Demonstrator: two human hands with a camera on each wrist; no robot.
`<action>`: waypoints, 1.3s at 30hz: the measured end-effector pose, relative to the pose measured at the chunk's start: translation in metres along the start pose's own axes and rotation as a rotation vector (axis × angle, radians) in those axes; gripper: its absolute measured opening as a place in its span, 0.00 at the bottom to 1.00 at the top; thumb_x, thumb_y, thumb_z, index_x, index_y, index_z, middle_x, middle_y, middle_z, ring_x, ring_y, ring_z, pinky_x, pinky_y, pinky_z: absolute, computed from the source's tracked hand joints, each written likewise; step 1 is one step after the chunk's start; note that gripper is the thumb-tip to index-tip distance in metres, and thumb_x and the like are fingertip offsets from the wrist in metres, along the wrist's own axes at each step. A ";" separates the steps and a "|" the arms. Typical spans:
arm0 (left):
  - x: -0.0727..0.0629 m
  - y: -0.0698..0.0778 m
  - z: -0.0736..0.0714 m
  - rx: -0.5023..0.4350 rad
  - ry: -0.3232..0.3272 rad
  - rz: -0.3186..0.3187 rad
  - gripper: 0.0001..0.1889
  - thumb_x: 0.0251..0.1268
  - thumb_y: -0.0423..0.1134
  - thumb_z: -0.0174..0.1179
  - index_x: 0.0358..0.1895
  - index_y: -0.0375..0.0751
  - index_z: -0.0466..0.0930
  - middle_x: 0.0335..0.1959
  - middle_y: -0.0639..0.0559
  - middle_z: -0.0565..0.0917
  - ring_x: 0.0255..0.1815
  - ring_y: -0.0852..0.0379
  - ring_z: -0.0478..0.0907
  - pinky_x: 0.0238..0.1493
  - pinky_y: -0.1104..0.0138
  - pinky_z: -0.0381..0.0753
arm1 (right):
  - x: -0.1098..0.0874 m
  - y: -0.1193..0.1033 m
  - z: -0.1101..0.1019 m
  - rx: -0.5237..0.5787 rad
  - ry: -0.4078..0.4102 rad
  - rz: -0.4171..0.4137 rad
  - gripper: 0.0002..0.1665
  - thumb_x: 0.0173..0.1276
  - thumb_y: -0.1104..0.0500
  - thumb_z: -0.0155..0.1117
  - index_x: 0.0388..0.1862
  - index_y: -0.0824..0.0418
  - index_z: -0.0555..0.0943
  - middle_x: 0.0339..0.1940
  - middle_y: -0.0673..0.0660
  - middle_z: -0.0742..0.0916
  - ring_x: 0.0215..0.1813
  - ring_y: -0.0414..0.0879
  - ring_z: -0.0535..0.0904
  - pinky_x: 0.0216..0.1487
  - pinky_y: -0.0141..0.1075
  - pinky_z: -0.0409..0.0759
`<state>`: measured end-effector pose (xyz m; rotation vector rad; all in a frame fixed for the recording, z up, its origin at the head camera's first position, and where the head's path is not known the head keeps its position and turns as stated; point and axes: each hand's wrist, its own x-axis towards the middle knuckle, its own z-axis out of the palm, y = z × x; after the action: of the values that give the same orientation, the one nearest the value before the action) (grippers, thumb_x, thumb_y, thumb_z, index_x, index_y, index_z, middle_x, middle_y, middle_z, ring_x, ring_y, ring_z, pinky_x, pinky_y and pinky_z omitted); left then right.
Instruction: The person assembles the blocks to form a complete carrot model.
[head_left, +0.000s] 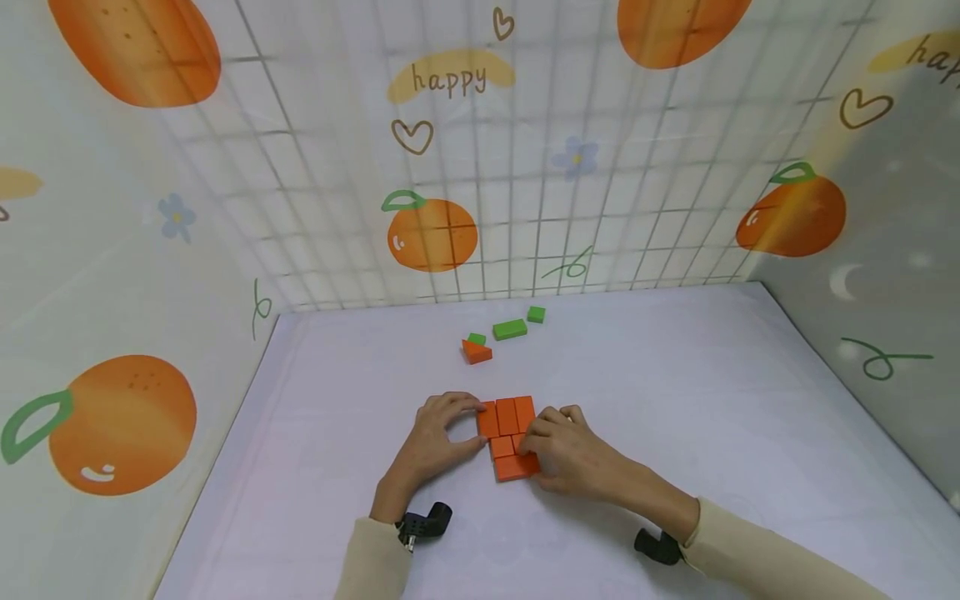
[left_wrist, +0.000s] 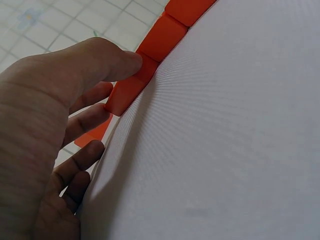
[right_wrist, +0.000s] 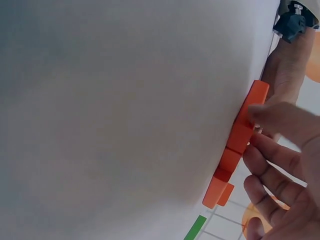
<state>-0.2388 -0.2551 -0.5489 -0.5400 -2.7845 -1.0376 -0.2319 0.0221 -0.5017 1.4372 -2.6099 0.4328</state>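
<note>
Several flat orange blocks [head_left: 507,417] lie edge to edge on the table, an upper row of upright rectangles above two smaller pieces and a wide block [head_left: 513,468] at the near end. My left hand [head_left: 438,437] holds the upper-left block [left_wrist: 127,92] between thumb and fingertips. On the opposite side, my right hand [head_left: 573,454] has its thumb at the end of the wide block and its fingers curled over the right edge, covering part of the middle pieces. In the right wrist view the thumb presses the orange side [right_wrist: 243,131].
Beyond the group lie an orange wedge-shaped block [head_left: 477,352], a green piece [head_left: 477,338] partly behind it, a longer green block [head_left: 510,329] and a small green block [head_left: 536,314]. Printed fabric [head_left: 337,192] surrounds the white table [head_left: 675,375] at the back and sides.
</note>
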 end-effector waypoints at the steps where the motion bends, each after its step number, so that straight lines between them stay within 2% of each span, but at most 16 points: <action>1: 0.000 0.000 0.000 0.001 0.000 0.000 0.24 0.59 0.56 0.69 0.59 0.62 0.81 0.62 0.68 0.74 0.65 0.59 0.66 0.68 0.50 0.59 | 0.000 0.000 -0.001 0.008 -0.001 0.005 0.18 0.53 0.51 0.79 0.44 0.49 0.86 0.44 0.44 0.82 0.53 0.43 0.71 0.51 0.44 0.63; 5: 0.001 0.001 -0.001 0.000 -0.002 0.000 0.24 0.59 0.56 0.69 0.60 0.62 0.80 0.62 0.68 0.74 0.65 0.58 0.66 0.68 0.50 0.59 | 0.001 0.004 -0.005 0.056 0.012 0.034 0.16 0.58 0.48 0.76 0.43 0.49 0.86 0.44 0.43 0.83 0.53 0.42 0.72 0.49 0.43 0.64; 13: -0.001 0.002 -0.001 0.006 -0.020 -0.024 0.24 0.59 0.55 0.69 0.60 0.62 0.80 0.63 0.66 0.74 0.65 0.58 0.66 0.69 0.50 0.58 | 0.015 0.022 -0.018 0.126 0.070 0.109 0.13 0.61 0.51 0.75 0.44 0.54 0.87 0.44 0.47 0.84 0.52 0.45 0.73 0.49 0.46 0.63; 19: 0.000 0.001 -0.001 -0.004 -0.014 -0.031 0.23 0.59 0.53 0.69 0.59 0.62 0.81 0.62 0.66 0.74 0.65 0.58 0.66 0.69 0.51 0.58 | 0.040 0.041 -0.020 0.161 0.073 0.186 0.14 0.64 0.53 0.72 0.47 0.55 0.86 0.46 0.49 0.85 0.53 0.47 0.74 0.50 0.48 0.63; 26: 0.000 0.002 -0.001 -0.009 -0.013 -0.020 0.23 0.59 0.53 0.69 0.59 0.62 0.81 0.62 0.68 0.74 0.65 0.59 0.65 0.68 0.50 0.59 | 0.071 0.059 -0.021 0.172 0.115 0.272 0.16 0.65 0.52 0.72 0.49 0.58 0.86 0.48 0.51 0.85 0.56 0.50 0.73 0.51 0.50 0.63; 33: 0.000 0.000 -0.003 -0.019 0.008 -0.004 0.23 0.59 0.54 0.70 0.58 0.61 0.81 0.62 0.68 0.74 0.65 0.58 0.66 0.67 0.49 0.59 | 0.110 0.071 -0.017 0.174 0.127 0.312 0.19 0.66 0.52 0.71 0.53 0.58 0.84 0.49 0.53 0.84 0.58 0.51 0.72 0.54 0.52 0.63; 39: 0.000 0.001 -0.002 -0.032 -0.011 -0.009 0.23 0.59 0.54 0.69 0.58 0.61 0.81 0.62 0.67 0.75 0.65 0.58 0.66 0.67 0.49 0.60 | 0.134 0.077 -0.011 0.165 0.098 0.325 0.22 0.64 0.52 0.72 0.54 0.61 0.84 0.50 0.54 0.84 0.55 0.52 0.73 0.52 0.51 0.63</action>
<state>-0.2386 -0.2561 -0.5469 -0.5397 -2.7866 -1.0859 -0.3694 -0.0433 -0.4726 0.9980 -2.7865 0.7503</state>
